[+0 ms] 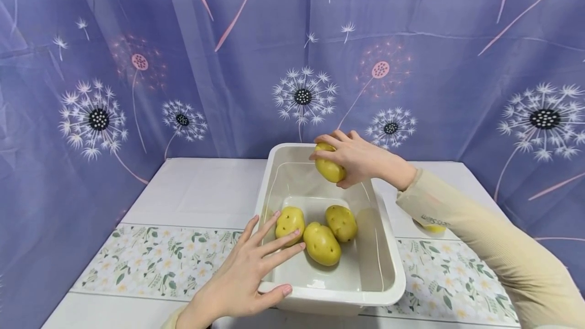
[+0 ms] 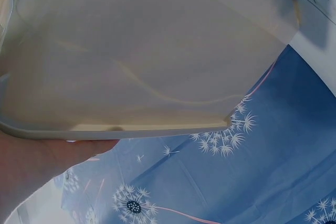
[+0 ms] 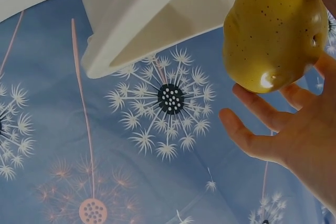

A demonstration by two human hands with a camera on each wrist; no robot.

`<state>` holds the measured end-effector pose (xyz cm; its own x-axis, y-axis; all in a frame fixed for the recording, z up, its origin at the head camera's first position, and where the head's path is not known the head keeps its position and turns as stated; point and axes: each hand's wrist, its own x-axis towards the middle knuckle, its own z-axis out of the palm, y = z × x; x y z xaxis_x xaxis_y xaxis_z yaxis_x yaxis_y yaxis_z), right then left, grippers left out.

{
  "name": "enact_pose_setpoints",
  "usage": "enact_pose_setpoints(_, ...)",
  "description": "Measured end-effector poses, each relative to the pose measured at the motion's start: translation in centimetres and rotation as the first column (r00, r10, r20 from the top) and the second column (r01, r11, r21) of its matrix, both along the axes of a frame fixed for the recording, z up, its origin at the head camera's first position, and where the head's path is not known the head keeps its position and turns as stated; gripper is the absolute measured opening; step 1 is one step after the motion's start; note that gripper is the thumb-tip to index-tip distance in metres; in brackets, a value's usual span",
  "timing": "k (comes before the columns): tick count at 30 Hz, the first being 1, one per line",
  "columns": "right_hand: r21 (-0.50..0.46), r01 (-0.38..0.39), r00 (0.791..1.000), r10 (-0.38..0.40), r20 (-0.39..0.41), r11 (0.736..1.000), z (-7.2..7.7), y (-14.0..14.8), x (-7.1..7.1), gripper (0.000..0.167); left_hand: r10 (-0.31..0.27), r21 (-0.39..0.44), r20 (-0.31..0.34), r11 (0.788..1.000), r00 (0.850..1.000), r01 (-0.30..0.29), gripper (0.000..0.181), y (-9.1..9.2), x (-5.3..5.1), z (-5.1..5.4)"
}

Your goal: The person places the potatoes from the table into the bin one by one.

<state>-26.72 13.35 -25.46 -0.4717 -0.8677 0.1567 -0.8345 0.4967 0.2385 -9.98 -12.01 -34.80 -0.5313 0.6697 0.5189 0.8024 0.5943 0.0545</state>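
Observation:
My right hand grips a yellow potato above the far end of a white plastic tub. The right wrist view shows that potato held between thumb and fingers, close to the tub's rim. Three more potatoes lie on the tub's floor: one at the left, one in the middle and one at the right. With fingers spread, my left hand lies over the tub's near left corner. In the left wrist view the tub's outer wall hides most of that hand.
Partly hidden under the right sleeve, a yellow object lies on the table to the tub's right. A white cloth with a floral band covers the table. A blue dandelion-print curtain hangs behind and at both sides.

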Motion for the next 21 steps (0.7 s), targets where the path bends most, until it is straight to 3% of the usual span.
enact_pose_setpoints(21,0.061,0.045,0.998,-0.047,0.039,0.997,-0.9,-1.0,-1.4,0.07,0.006,-0.009,-0.013,1.0,1.0,-0.006,0.052,0.0,-0.1,-0.1)
